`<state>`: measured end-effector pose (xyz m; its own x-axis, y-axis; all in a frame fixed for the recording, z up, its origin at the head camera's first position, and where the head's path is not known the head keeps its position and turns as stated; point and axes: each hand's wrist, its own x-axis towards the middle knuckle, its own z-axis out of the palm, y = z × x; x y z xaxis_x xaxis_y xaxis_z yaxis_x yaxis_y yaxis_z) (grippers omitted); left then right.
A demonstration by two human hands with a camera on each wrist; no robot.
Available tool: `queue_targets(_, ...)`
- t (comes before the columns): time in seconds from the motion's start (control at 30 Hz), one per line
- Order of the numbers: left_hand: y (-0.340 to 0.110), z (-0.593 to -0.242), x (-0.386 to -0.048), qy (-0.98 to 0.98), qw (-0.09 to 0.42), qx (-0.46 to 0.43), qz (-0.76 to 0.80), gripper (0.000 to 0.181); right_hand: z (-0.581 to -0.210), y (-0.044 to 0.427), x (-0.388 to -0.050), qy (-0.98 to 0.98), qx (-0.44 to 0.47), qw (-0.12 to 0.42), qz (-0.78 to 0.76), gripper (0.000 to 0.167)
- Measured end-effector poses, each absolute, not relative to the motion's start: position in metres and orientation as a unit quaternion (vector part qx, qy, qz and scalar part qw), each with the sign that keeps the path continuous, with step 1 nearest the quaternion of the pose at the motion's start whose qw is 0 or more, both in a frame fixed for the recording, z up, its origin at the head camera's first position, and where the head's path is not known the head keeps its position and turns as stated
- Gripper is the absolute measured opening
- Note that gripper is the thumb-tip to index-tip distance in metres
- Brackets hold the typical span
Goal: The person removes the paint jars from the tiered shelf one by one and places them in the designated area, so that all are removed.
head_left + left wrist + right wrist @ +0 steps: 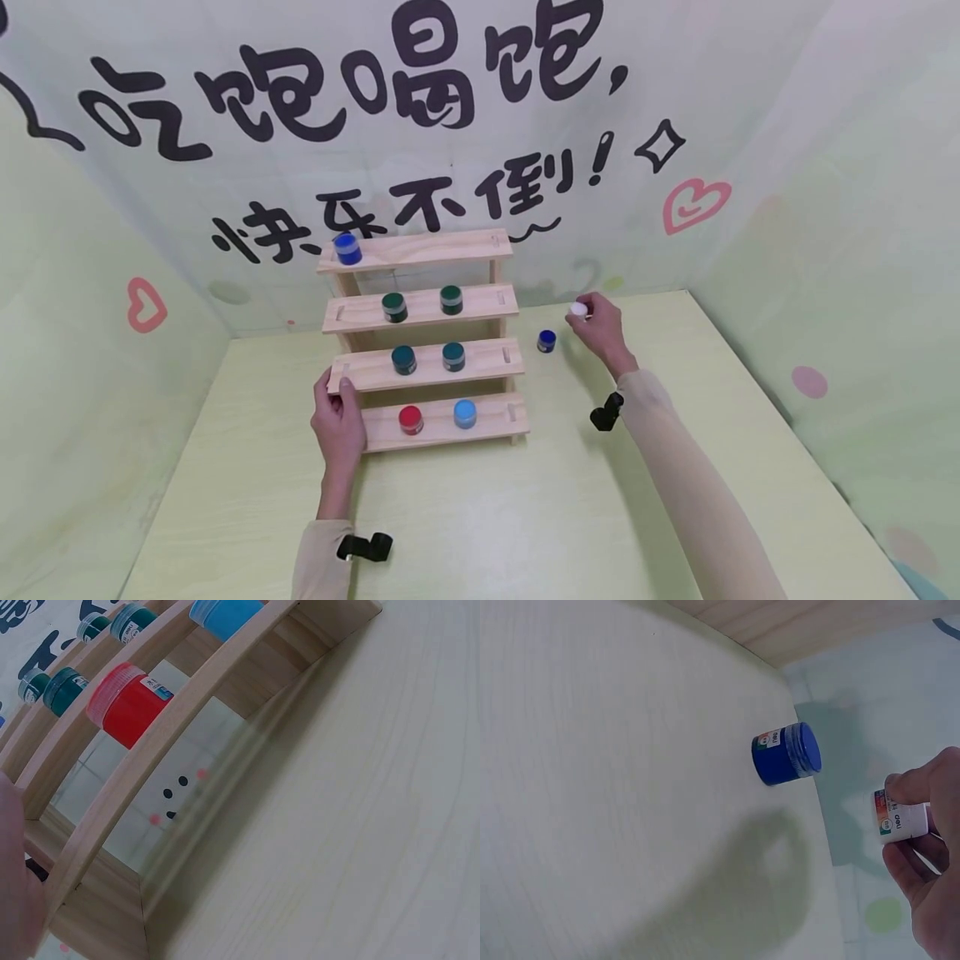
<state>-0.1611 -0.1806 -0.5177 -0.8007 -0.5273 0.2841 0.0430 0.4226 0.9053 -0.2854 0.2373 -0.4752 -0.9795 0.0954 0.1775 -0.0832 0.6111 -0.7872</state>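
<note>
A four-tier wooden rack [442, 427] stands on the table. My left hand [339, 421] grips its left end, thumb over the second step from the bottom. Off the rack's right side, my right hand [602, 325] pinches a small white paint jar [904, 820] between thumb and fingers, above the table. A dark blue paint jar [778, 755] stands on the table just left of that hand. On the bottom step sit a red paint jar [129, 705] and a light blue paint jar [465, 413].
Green paint jars [394, 307] stand in pairs on the two middle steps, and a blue paint jar [347, 248] at the top step's left end. Behind the rack rises a wall [450, 158] with black lettering. The pale table [480, 517] extends in front.
</note>
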Motion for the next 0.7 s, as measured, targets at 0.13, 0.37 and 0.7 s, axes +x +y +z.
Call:
queue_targets(0.13,-0.181,-0.517,-0.161,-0.798,0.278,0.151,-0.513,0.045,-0.483,0.239,-0.282,-0.892,-0.008,0.089,0.443,0.040)
queue_targets(0.37,-0.181,-0.518,-0.161,-0.799,0.273,0.152,-0.514,0.046,-0.496,0.241,-0.277,-0.897,-0.013,0.070,0.436,0.040)
queue_targets(0.7,-0.180,-0.516,-0.161,-0.796,0.277,0.150,-0.516,0.046,-0.511,0.239,-0.273,-0.901,-0.017,0.059,0.429,0.039)
